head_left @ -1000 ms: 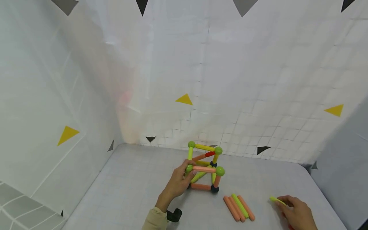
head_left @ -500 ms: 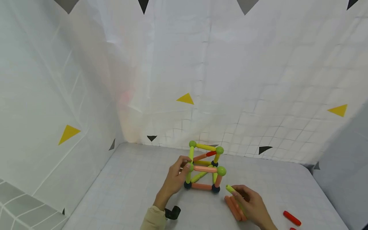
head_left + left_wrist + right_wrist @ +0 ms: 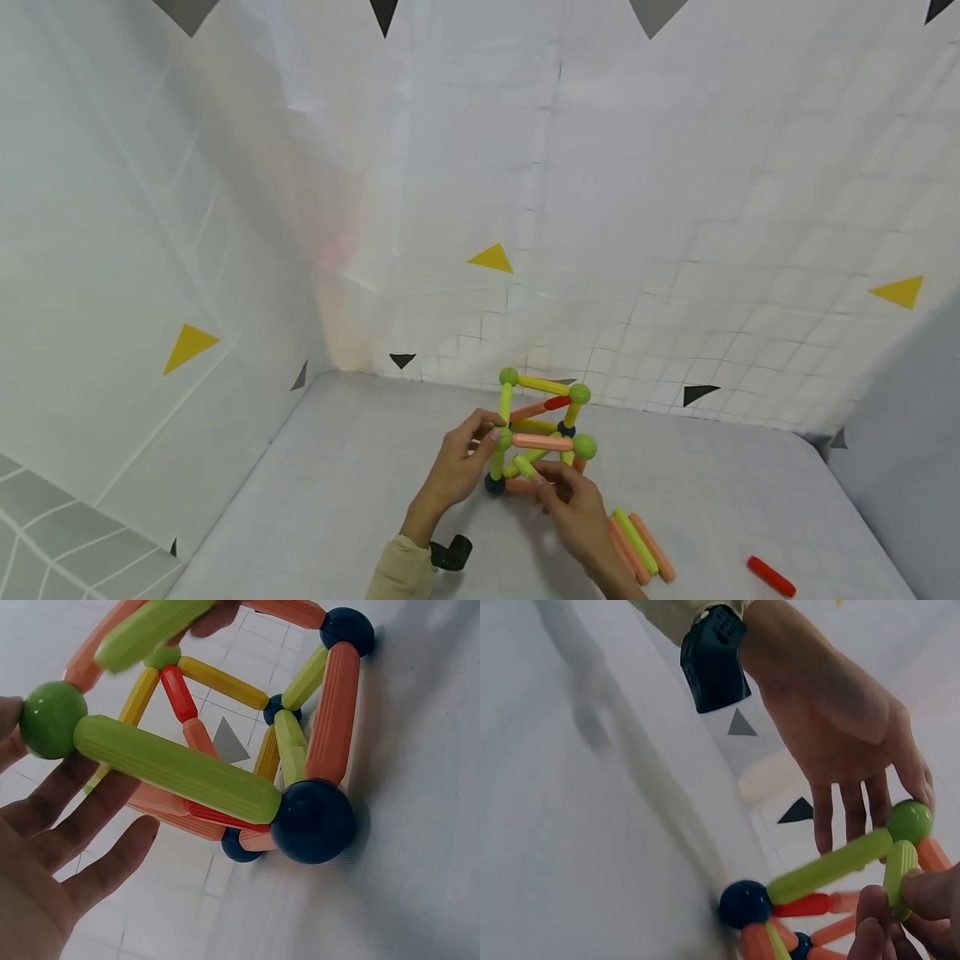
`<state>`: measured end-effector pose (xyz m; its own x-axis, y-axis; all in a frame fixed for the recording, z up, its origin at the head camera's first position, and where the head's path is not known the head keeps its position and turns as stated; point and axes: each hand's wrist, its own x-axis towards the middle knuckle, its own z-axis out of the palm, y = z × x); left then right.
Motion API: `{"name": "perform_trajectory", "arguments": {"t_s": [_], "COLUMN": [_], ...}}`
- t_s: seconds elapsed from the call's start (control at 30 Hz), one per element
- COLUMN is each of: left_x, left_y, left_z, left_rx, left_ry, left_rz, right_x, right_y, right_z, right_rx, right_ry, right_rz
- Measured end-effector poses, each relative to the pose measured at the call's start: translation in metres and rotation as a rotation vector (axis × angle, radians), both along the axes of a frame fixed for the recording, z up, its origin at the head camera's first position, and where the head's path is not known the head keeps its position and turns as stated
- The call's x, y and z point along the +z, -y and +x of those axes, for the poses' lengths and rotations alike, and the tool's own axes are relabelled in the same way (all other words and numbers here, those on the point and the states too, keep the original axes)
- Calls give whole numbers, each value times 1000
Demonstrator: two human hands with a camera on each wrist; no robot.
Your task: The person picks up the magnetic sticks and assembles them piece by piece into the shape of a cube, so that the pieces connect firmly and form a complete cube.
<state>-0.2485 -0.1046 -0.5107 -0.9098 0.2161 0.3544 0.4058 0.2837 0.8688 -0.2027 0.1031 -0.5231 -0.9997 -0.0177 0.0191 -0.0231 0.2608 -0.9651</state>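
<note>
A box-shaped frame of magnetic rods and balls stands on the table, with dark blue balls (image 3: 313, 821) at the bottom and green ones on top. My left hand (image 3: 452, 468) pinches the green ball (image 3: 54, 720) at its near left upper corner; the other fingers spread beside the upright yellow-green rod (image 3: 180, 769). Between thumb and fingers, my right hand (image 3: 576, 510) holds a loose yellow-green magnetic rod (image 3: 901, 876). One end of that rod is close to the pinched ball; whether they touch I cannot tell. The right hand hides the frame's near right bottom corner in the head view.
Right of the frame lies a row of orange rods (image 3: 652, 546) with a yellow-green rod (image 3: 636, 542) among them. Farther right is a red rod (image 3: 771, 577). A black wrist camera (image 3: 452, 552) sits at the left sleeve. A white wall rises behind the table.
My right hand has carried the yellow-green rod leftward from the table's right side, over the loose rods, to the frame's front. The left hand has stayed at the same corner.
</note>
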Motion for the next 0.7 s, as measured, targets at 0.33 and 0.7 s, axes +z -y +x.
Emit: {"name": "perform_trajectory", "arguments": {"t_s": [0.33, 0.7], "left_x": [-4, -5], "left_y": [2, 1], "left_z": [-2, -3], "left_rx": [-8, -15], "left_ry": [-16, -21], "left_rz": [-23, -26], "right_x": [1, -8], "right_y": [20, 1], "right_z": [-4, 4], "right_rx": [-46, -123], "right_ry": [19, -65], "right_rz": [-108, 123]}}
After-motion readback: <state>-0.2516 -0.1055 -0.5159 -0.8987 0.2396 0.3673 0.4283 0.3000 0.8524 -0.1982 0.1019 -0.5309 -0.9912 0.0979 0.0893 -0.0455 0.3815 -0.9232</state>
